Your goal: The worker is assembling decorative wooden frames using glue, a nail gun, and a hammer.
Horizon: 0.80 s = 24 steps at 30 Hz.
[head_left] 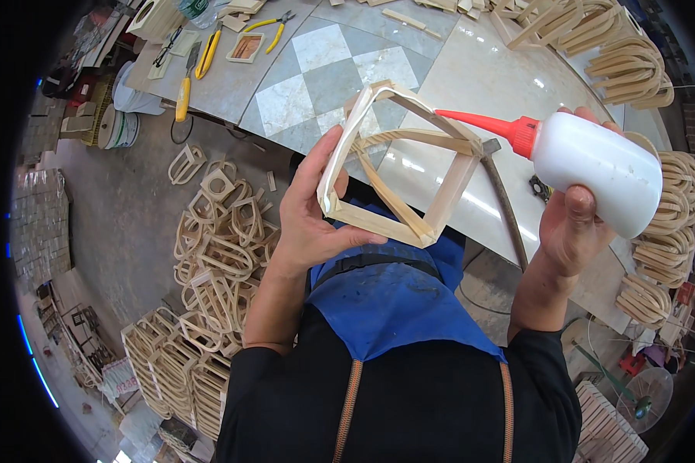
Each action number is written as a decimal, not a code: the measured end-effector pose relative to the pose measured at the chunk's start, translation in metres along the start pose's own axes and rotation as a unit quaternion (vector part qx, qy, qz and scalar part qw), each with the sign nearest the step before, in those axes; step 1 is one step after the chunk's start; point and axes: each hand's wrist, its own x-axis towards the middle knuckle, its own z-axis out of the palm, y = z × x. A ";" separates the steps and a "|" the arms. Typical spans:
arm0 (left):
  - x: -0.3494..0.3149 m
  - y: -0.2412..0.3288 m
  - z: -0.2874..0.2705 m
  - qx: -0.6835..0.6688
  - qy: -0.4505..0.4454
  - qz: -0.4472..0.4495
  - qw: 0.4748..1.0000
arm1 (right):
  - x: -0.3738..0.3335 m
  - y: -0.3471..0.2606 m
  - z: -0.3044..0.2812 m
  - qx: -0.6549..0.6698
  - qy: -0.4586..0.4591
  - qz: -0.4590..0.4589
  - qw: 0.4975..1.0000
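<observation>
My left hand (pixel 305 212) is closed on the left side of a small wooden frame (pixel 449 194), with the thumb along its lower bar. The frame is held up tilted, and a curved wooden strip crosses its inside. A line of white glue runs along its left and upper edges. My right hand (pixel 575 228) grips a white glue bottle (pixel 598 171), tipped so its long red nozzle (pixel 479 123) points left. The nozzle tip is at the frame's upper right edge; I cannot tell if it touches. Below the frame's right corner, a hammer (pixel 506 202) lies on the table.
On the tiled table (pixel 471 77) lie yellow-handled pliers (pixel 274 32), a yellow-handled tool (pixel 184 96) and a small framed piece (pixel 245 48). Stacks of curved wooden parts (pixel 629 69) line the right edge. A large heap of wooden frames (pixel 220 255) covers floor at left. A fan (pixel 642 400) stands lower right.
</observation>
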 end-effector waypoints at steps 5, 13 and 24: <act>0.001 -0.001 -0.002 0.004 -0.005 -0.008 1.000 | -0.004 -0.001 -0.010 0.005 -0.008 0.011 1.000; 0.006 -0.003 -0.001 0.003 0.026 0.024 0.999 | -0.012 -0.004 -0.027 -0.009 -0.001 0.011 1.000; 0.009 -0.003 0.000 -0.001 0.064 0.012 0.998 | -0.020 -0.008 -0.035 -0.026 0.008 0.019 0.999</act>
